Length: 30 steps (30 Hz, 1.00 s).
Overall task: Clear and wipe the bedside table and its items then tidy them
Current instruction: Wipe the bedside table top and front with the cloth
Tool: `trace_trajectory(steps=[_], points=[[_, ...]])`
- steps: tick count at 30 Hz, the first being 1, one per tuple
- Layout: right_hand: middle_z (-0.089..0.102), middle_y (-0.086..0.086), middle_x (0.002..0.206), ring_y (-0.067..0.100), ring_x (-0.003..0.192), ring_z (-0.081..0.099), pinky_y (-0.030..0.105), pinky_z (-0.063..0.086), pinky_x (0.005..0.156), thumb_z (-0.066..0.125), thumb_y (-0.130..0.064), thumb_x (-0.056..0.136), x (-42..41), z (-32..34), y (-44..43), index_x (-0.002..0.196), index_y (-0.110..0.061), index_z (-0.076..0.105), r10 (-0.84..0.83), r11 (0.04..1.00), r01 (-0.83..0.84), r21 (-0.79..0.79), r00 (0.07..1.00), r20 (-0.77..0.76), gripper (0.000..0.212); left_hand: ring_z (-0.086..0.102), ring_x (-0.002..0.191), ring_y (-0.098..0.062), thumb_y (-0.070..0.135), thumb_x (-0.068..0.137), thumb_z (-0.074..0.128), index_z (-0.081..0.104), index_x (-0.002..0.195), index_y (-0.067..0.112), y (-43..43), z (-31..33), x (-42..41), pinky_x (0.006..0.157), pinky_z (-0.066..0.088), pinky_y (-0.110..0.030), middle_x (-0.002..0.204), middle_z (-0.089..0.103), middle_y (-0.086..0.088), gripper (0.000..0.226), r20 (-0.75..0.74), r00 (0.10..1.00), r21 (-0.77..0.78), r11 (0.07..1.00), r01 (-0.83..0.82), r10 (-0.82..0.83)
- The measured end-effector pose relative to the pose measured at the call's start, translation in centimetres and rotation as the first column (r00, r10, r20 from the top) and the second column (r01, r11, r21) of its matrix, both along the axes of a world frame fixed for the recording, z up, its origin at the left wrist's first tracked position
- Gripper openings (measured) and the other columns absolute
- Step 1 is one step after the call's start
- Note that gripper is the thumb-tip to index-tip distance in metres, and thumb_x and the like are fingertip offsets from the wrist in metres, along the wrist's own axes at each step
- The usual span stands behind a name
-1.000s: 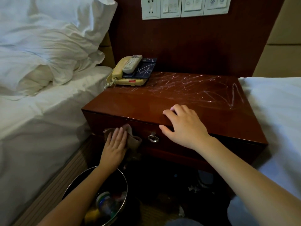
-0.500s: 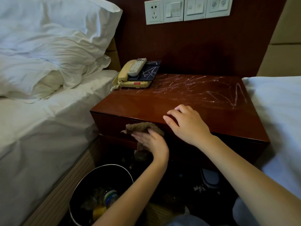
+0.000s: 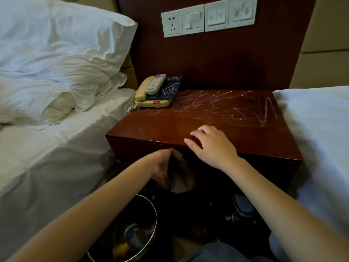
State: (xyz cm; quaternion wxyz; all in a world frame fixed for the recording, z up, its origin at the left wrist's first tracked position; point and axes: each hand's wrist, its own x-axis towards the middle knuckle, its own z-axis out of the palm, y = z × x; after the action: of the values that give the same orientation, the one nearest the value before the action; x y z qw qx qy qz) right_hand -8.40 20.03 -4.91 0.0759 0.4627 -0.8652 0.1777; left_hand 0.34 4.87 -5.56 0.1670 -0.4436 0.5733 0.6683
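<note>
Bedside table [image 3: 217,125]: front face under wiping. Left hand [image 3: 160,169] grips brown cloth [image 3: 181,173], shifted rightward since a second ago (top remains scribbled); right hand [image 3: 211,146] rests open on edge.

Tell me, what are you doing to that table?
A person is cleaning the bedside table. The left hand presses a brown cloth against the table's front, while the right hand rests on its top edge. White scribbles still cover the top, and the phone sits at the back with a remote on it.
</note>
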Motion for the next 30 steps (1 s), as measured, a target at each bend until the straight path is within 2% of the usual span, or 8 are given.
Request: trace_trajectory(steps=[2,6,12,16,20,24,27,30], points=[[0.048,-0.001,0.133,0.017,0.125,0.042,0.034,0.036,0.102,0.027,-0.059,0.095,-0.1,-0.1,0.1,0.134,-0.023,0.05,0.005,1.0,-0.005,-0.003,1.0,0.012,0.058,0.056,0.096,-0.033,0.041,0.101,0.027,0.056,0.117,0.005,0.2,1.0,0.4,0.076,0.044,-0.045,0.106,0.06,-0.017,0.048,0.095,0.989,-0.091,0.988,0.121,-0.113],[0.05,-0.001,0.133,0.017,0.123,0.043,0.034,0.036,0.101,0.027,-0.06,0.096,-0.2,0.0,0.1,0.133,-0.022,0.052,0.006,1.0,-0.005,-0.021,0.998,0.06,0.058,0.049,0.123,-0.033,0.03,0.102,0.028,0.048,0.128,0.005,0.9,2.5,-0.1,0.104,0.038,-0.045,0.127,0.055,-0.018,0.042,0.071,0.989,-0.14,0.981,0.137,-0.128],[0.053,0.002,0.126,0.018,0.118,0.047,0.034,0.037,0.097,0.028,-0.058,0.096,-0.4,-0.3,0.1,0.126,-0.02,0.057,0.019,0.998,-0.016,-0.064,0.998,0.052,0.056,0.033,0.135,-0.035,0.032,0.102,0.026,0.027,0.145,0.016,3.8,4.2,-1.0,0.11,0.029,-0.049,0.147,0.034,-0.016,0.046,0.094,0.96,-0.397,0.874,0.28,-0.265],[0.054,0.003,0.125,0.019,0.116,0.046,0.034,0.036,0.096,0.028,-0.058,0.096,-0.5,-0.4,-0.1,0.124,-0.019,0.058,0.028,0.996,-0.023,-0.082,0.997,0.066,0.057,0.04,0.13,-0.034,0.038,0.102,0.022,0.029,0.144,0.016,5.0,3.6,-0.8,0.097,0.038,-0.042,0.144,0.039,-0.016,0.047,0.168,0.933,-0.51,0.782,0.358,-0.318],[0.053,0.002,0.126,0.018,0.117,0.046,0.034,0.036,0.096,0.027,-0.058,0.096,-0.4,-0.3,0.0,0.125,-0.019,0.057,0.023,0.997,-0.019,-0.071,0.998,0.059,0.057,0.049,0.123,-0.032,0.038,0.103,0.02,0.025,0.146,0.025,3.9,4.0,-0.1,0.103,0.041,-0.043,0.142,0.043,-0.012,0.045,0.242,0.866,-0.564,0.663,0.493,-0.438],[0.052,0.001,0.129,0.017,0.12,0.045,0.034,0.036,0.098,0.026,-0.058,0.096,-0.3,-0.1,0.1,0.127,-0.02,0.056,0.02,0.998,-0.016,-0.061,0.997,0.073,0.058,0.063,0.1,-0.023,0.03,0.103,0.025,0.032,0.142,0.021,2.5,3.6,0.2,0.079,0.054,-0.027,0.132,0.053,-0.01,0.041,0.267,0.786,-0.616,0.528,0.585,-0.558],[0.053,0.001,0.13,0.017,0.121,0.045,0.033,0.036,0.098,0.026,-0.058,0.097,-0.2,0.0,0.1,0.128,-0.019,0.056,0.021,0.998,-0.016,-0.06,0.997,0.07,0.058,0.059,0.104,-0.025,0.023,0.103,0.03,0.038,0.138,0.013,1.8,3.1,0.5,0.089,0.05,-0.031,0.125,0.055,-0.01,0.038,0.2,0.78,-0.62,0.54,0.57,-0.593],[0.054,0.0,0.129,0.016,0.12,0.046,0.032,0.037,0.097,0.027,-0.058,0.096,0.0,0.0,0.2,0.127,-0.02,0.056,0.015,0.998,-0.011,-0.06,0.998,0.061,0.057,0.053,0.101,-0.021,0.018,0.101,0.034,0.045,0.13,0.006,0.7,2.0,1.9,0.086,0.044,-0.028,0.115,0.052,-0.007,0.033,0.142,0.81,-0.674,0.543,0.5,-0.569]])
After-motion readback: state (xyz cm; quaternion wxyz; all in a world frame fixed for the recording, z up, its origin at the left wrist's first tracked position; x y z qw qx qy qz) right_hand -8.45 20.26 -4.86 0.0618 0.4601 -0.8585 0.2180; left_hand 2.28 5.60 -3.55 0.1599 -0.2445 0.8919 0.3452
